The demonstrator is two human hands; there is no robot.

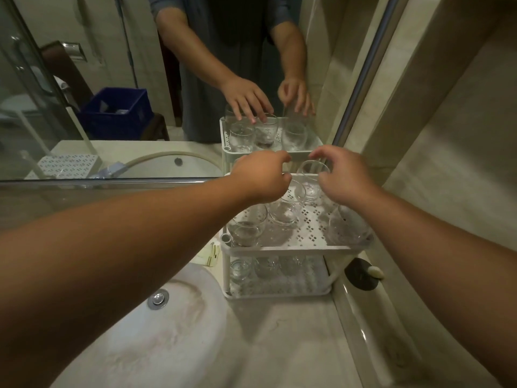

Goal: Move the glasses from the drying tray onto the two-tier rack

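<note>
The white two-tier rack (296, 246) stands on the counter to the right of the sink, against the mirror. Several clear glasses stand on its perforated top tier, among them a front-left glass (246, 226), a middle glass (282, 211) and a front-right glass (347, 228). More glasses (240, 268) stand on the lower tier. My right hand (344, 177) pinches the rim of a back glass (312, 179) that rests on the top tier. My left hand (260, 177) hovers with curled, parted fingers just over the middle glass's rim. The drying tray (67, 163) shows only as a reflection.
A round white sink (134, 345) with a metal drain (158, 298) fills the lower left. The mirror (112, 79) rises right behind the rack and reflects a person's arms and a blue crate (117, 113). A dark round dish with a soap piece (363, 273) sits right of the rack.
</note>
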